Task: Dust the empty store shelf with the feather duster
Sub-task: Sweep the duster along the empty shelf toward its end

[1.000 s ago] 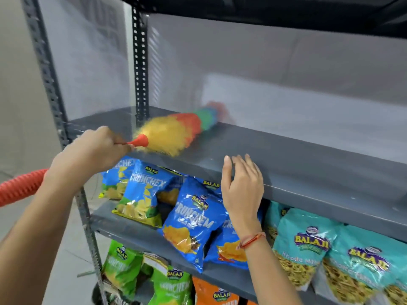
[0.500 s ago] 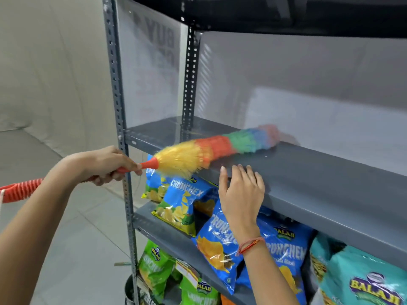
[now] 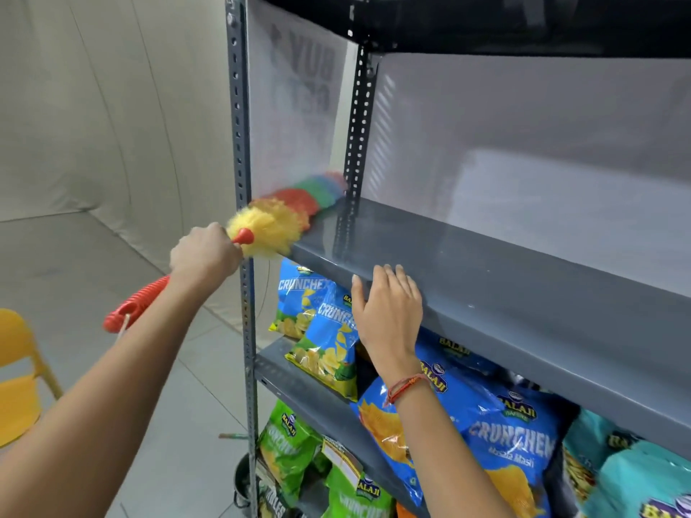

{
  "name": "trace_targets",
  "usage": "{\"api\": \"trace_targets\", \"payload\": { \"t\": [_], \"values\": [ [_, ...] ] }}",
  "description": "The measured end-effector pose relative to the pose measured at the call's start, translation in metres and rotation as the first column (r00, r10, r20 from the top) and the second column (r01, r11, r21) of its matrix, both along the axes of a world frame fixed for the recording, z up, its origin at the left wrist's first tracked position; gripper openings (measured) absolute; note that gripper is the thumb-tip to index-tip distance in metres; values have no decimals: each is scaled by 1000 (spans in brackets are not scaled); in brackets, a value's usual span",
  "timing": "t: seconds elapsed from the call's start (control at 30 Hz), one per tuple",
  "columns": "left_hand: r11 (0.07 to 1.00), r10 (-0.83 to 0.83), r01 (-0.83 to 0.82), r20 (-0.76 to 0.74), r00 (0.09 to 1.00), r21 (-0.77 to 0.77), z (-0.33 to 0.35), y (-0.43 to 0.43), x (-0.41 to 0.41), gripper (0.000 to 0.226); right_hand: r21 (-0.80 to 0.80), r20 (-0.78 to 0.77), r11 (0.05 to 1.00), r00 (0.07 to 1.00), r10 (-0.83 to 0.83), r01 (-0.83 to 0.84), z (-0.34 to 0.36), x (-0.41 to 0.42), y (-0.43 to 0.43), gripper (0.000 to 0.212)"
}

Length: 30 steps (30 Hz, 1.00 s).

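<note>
A feather duster [image 3: 284, 214] with a yellow, red, green and blue head lies across the far left end of the empty grey shelf [image 3: 504, 278]. Its tip is blurred near the rear upright. My left hand [image 3: 203, 252] is shut on its red ribbed handle [image 3: 134, 304], just left of the front upright. My right hand [image 3: 389, 312] rests flat, fingers apart, on the shelf's front lip and holds nothing. A red thread band circles that wrist.
A perforated front upright [image 3: 241, 151] stands beside my left hand, and a dark rear upright [image 3: 359, 117] behind the duster. Blue, green and teal snack bags [image 3: 497, 428] fill the lower shelves. A black shelf [image 3: 523, 20] hangs overhead. A yellow chair [image 3: 18, 368] stands at the left.
The duster has swept left along the shelf to its left end, my left hand moving out past the front upright. My view turned left. My right hand stayed on the front lip.
</note>
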<state>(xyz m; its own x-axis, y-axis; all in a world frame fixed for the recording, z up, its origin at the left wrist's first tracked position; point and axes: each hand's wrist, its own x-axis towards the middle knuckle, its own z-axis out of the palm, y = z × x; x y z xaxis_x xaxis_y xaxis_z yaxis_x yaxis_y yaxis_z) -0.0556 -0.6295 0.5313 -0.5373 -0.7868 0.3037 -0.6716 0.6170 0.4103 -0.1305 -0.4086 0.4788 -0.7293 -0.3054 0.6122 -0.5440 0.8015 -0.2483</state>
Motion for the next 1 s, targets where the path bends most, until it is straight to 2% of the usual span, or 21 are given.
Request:
{"api": "trace_targets", "payload": {
  "t": [0.27, 0.37, 0.53, 0.6, 0.7, 0.73, 0.83, 1.0],
  "values": [
    [989, -40, 44, 32, 999, -142, -4, 25, -39, 24, 36, -23, 999, 999, -24, 25, -4, -3, -5, 42],
    [989, -38, 45, 46, 998, -144, 3, 22, -41, 24, 38, -21, 999, 1000, -14, 15, -4, -3, -5, 44],
    [994, -82, 85, 42, 996, -72, 5, 26, -34, 19, 37, -17, 999, 1000, 8, -7, -4, -2, -2, 45],
    [993, -113, 112, 14, 994, 20, 3, 23, -29, 20, 35, -26, 999, 1000, 10, -10, -4, -2, -2, 44],
    [976, -101, 106, -36, 994, 193, 1, 9, -20, 33, 30, -45, 1000, 999, -2, 4, -4, 0, -2, 44],
    [979, -66, 71, -34, 997, 188, 2, 6, -17, 34, 30, -40, 1000, 999, -1, 2, -3, 0, -2, 44],
    [1000, 25, -25, -21, 999, 17, 6, 13, -16, 28, 40, -27, 999, 1000, -8, 9, -1, 1, -2, 44],
    [997, -58, 55, -53, 997, -55, 10, 35, -8, 30, 61, -105, 996, 992, -63, 70, -2, 3, -1, 38]
  ]
}}
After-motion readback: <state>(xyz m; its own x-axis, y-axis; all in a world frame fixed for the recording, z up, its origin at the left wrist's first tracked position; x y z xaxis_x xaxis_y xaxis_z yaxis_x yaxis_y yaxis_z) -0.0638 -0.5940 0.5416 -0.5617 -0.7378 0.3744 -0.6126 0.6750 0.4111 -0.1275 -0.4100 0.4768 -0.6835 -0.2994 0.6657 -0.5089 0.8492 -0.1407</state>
